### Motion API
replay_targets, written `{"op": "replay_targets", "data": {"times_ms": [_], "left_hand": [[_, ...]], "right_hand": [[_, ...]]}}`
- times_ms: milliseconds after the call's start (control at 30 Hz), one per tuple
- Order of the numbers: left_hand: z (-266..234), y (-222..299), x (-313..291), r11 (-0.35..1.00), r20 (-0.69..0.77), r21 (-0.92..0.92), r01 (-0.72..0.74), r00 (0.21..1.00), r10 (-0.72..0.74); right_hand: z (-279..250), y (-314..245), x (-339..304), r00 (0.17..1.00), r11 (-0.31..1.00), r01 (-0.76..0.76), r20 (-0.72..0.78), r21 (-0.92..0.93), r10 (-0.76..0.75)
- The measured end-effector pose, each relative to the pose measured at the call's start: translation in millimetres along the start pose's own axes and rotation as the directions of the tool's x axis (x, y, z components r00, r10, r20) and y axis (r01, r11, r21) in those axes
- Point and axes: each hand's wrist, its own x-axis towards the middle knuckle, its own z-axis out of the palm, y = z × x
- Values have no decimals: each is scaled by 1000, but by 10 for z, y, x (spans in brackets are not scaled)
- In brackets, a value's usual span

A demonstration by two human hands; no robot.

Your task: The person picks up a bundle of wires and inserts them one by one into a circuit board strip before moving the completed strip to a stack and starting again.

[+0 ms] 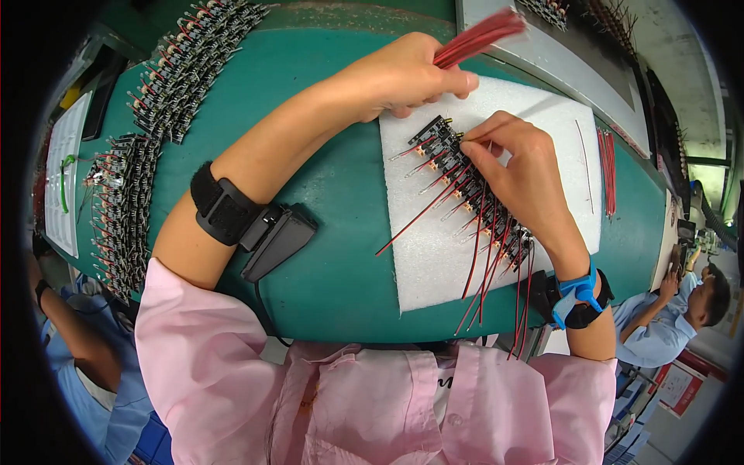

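A bundle of red wires (482, 39) is gripped in my left hand (418, 77), raised above the far edge of a white foam sheet (422, 267). On that sheet lies a slanting row of small black circuit boards (465, 182). Red and dark wires trail from several of the boards toward me. My right hand (523, 167) pinches at the far end of the row, thumb and forefinger pressed together beside a board. Whatever sits between those fingertips is too small to make out.
More circuit boards stand in dense rows (128, 213) on the green table (333, 240) at the left. Right of the foam lies another bunch of red wires (608, 170). One loose wire (583, 163) rests on the sheet. Co-workers in blue sit at both sides.
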Motion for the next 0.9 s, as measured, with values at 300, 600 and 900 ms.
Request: {"op": "replay_targets", "data": {"times_ms": [300, 600, 900], "left_hand": [[55, 26, 46, 768, -75, -637, -67, 997, 25], [368, 277, 60, 752, -92, -615, -236, 969, 230], [359, 217, 72, 720, -198, -649, -244, 969, 150]], "right_hand": [[-87, -63, -44, 959, 890, 282, 115, -359, -257], [-217, 64, 284, 980, 809, -146, -26, 569, 195], [-319, 171, 293, 962, 658, -266, 155, 705, 224]]}}
